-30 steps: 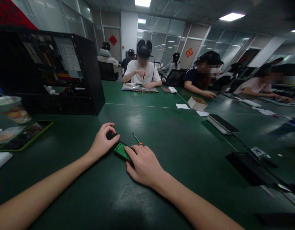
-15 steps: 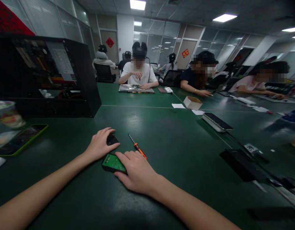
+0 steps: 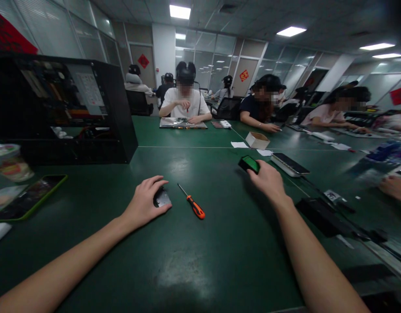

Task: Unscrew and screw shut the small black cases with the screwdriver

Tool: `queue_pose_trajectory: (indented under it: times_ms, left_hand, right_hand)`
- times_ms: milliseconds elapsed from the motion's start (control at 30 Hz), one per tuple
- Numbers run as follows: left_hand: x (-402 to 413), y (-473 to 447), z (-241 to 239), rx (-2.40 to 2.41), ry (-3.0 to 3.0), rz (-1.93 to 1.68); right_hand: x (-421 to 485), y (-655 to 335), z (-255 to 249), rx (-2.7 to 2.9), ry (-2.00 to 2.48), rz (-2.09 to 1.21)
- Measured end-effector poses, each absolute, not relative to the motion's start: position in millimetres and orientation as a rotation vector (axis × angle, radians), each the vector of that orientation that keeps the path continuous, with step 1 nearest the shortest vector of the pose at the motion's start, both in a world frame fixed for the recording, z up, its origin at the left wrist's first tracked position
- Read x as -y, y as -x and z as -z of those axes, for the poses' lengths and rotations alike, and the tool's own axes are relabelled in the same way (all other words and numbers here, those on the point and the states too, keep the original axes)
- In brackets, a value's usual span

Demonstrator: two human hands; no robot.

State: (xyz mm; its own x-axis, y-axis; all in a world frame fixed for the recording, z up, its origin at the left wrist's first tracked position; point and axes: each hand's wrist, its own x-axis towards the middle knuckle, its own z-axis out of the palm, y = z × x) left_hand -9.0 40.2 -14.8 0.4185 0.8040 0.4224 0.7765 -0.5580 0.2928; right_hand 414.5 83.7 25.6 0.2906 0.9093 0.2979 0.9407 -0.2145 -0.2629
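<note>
My right hand (image 3: 269, 180) grips a small black casing with a green circuit board (image 3: 251, 163) in it, held above the right part of the table with its shadow below. At the left, my left hand (image 3: 145, 202) rests on the table, thumb and fingers curled around the edges of a small flat plate (image 3: 163, 198), dark with a greyish shine. Part of that plate is hidden by the fingers. Between the hands lies an orange-and-black screwdriver (image 3: 196, 207), its shaft pointing away and to the left.
A black computer case (image 3: 117, 108) with an open side stands at left. Near it are a phone in a green frame (image 3: 34, 198) and a plastic cup (image 3: 11, 161). Beyond my right hand are a small box (image 3: 257, 140), a power strip (image 3: 290, 164) and cables. Co-workers sit opposite.
My right hand has carried the circuit board casing up and away to the right, uncovering the screwdriver's handle. My left hand has stayed at the small plate. The view has shifted slightly.
</note>
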Motion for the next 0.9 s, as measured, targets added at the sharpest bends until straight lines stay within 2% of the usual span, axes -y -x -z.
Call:
queue_pose_trajectory:
  times_ms: [133, 267, 367, 533, 633, 700, 767, 900]
  left_hand:
    - [-30.6, 2.2, 13.0, -1.315, -2.680, -0.832]
    - [-23.8, -2.3, 12.0, -1.204, -2.682, -0.840]
    - [-20.6, -4.2, 12.4, -1.151, -2.598, -0.927]
    - [-15.2, -7.3, 12.8, -1.043, -2.462, -1.087]
    - [-12.0, -9.6, 12.4, -0.977, -2.435, -1.172]
    - [-10.3, -10.8, 12.5, -0.933, -2.430, -1.240]
    - [-8.9, -11.4, 13.0, -0.869, -2.441, -1.293]
    - [-6.7, -11.8, 14.6, -0.720, -2.502, -1.307]
  right_hand:
    - [-76.2, -475.3, -20.2, 1.340, 2.502, -0.017]
    - [-66.5, -496.9, -23.2, 1.112, 2.588, -0.125]
    - [-68.7, -480.2, -29.3, 1.148, 2.432, -0.100]
    - [-72.5, -381.9, -24.2, 1.497, 1.808, -0.220]
    - [-50.2, -301.8, -10.9, 1.656, 1.450, -0.530]
    - [-26.1, -257.6, -4.2, 1.501, 1.019, -1.142]
    - [-2.6, -228.3, -1.4, 1.317, 0.858, -1.544]
    - [23.5, -206.9, -0.5, 1.097, 0.673, -1.949]
